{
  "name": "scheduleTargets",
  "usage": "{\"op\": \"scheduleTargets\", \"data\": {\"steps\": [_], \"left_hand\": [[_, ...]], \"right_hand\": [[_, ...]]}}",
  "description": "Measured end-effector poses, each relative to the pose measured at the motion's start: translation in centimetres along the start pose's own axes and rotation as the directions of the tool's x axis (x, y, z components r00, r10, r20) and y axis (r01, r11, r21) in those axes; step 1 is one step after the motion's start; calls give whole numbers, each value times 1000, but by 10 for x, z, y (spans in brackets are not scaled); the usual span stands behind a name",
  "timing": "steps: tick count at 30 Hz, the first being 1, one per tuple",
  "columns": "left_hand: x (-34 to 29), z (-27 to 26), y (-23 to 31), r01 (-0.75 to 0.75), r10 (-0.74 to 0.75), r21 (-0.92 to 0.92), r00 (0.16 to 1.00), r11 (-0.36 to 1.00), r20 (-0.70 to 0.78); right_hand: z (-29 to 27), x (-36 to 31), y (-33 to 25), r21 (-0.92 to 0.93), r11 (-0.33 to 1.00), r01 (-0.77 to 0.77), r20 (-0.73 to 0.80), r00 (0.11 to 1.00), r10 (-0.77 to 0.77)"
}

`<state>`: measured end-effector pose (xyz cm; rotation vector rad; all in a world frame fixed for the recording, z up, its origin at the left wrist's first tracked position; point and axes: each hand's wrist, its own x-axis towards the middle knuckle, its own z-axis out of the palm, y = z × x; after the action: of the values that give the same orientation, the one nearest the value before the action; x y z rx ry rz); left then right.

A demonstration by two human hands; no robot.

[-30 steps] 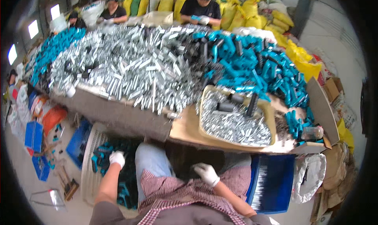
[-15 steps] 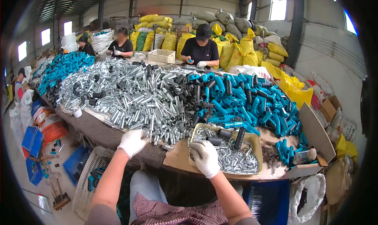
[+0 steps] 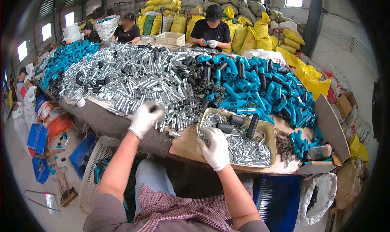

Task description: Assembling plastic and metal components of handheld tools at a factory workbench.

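Silver metal tubes lie heaped beyond the curled, white-gloved left hand. The white-gloved right hand bends at a rectangular cream tub; whether either grips anything is unclear.

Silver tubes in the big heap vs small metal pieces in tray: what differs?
Size: the silver tubes look longer and thicker; the small metal pieces shorter and thinner.
Place: the tubes lie loose on the table; the pieces sit in a yellowish tray.
Nearest hand: left hand for the tubes, right hand for the pieces.
Both are shiny and jumbled.
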<state>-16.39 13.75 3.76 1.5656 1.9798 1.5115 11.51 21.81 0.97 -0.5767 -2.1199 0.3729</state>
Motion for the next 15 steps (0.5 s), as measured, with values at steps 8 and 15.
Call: {"op": "scheduleTargets", "data": {"steps": [8, 15], "left_hand": [[16, 31, 24, 151, -136, 422, 989, 894, -66], [41, 26, -48, 269, -270, 582, 959, 767, -87]], "right_hand": [[-1, -9, -2, 82, 982, -170, -13, 985, 172], [-5, -5, -8, 154, 974, -167, -57, 983, 177]]}}
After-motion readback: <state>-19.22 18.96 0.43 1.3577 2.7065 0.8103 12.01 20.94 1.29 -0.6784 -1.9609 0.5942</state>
